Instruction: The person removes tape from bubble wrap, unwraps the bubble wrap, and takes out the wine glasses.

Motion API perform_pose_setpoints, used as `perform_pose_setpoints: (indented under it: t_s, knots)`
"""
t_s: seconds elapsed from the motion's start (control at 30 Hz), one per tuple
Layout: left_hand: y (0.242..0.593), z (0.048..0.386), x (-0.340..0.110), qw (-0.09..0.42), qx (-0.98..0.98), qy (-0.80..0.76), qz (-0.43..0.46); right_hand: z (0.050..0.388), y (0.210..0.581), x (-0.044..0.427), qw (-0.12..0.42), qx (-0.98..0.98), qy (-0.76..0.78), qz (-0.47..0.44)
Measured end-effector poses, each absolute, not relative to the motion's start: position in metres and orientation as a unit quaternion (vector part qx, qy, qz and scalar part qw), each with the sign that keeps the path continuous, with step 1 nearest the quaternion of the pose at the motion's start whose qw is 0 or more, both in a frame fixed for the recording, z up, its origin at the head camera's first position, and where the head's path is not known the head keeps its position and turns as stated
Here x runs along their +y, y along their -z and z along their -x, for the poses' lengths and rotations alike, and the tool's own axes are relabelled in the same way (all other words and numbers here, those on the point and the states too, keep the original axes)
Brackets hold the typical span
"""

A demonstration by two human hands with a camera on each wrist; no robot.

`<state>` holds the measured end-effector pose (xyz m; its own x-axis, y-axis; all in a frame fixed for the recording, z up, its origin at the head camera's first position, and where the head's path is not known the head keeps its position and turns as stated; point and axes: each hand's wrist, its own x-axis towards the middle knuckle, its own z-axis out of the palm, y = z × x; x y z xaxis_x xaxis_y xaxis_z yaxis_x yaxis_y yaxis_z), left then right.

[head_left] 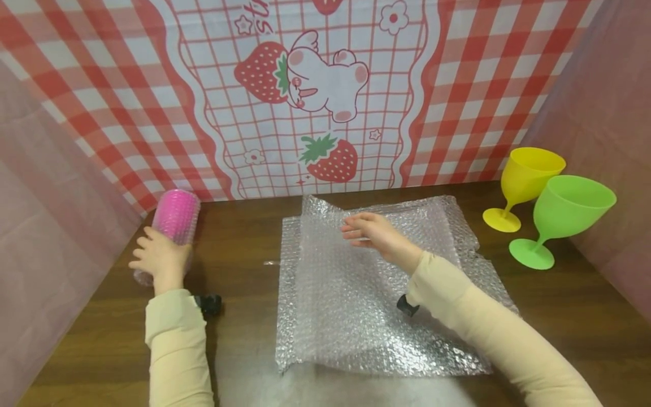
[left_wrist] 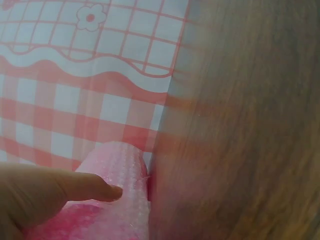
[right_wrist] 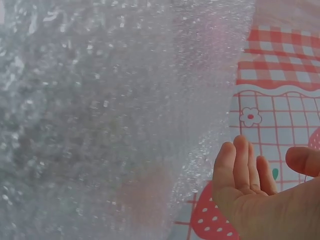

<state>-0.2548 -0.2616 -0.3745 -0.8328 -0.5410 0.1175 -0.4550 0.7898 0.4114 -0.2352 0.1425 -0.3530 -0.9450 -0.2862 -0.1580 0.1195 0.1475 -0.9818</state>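
At the left, a pink bundle in bubble wrap lies on the table beside the cloth backdrop; its exact kind is hidden by the wrap. My left hand rests over its near end, fingers spread and fairly straight. In the left wrist view the thumb touches the wrapped bundle. My right hand hovers above the flat bubble wrap sheets, its fingers extended and holding nothing. The right wrist view shows that hand with its palm visible, beside the bubble wrap.
A yellow goblet and a green goblet stand upright at the right. Behind the wooden table hangs a red checked strawberry cloth. Pink curtains flank both sides.
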Motion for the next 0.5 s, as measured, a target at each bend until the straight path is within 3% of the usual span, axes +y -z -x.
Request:
perform_pose_setpoints:
  t_s: [0.5]
  knots:
    - [0.372,0.2577,-0.258,0.148,-0.926,0.202,-0.282,0.2405,0.3584,0.1342,0.162,0.712,0.682,0.048]
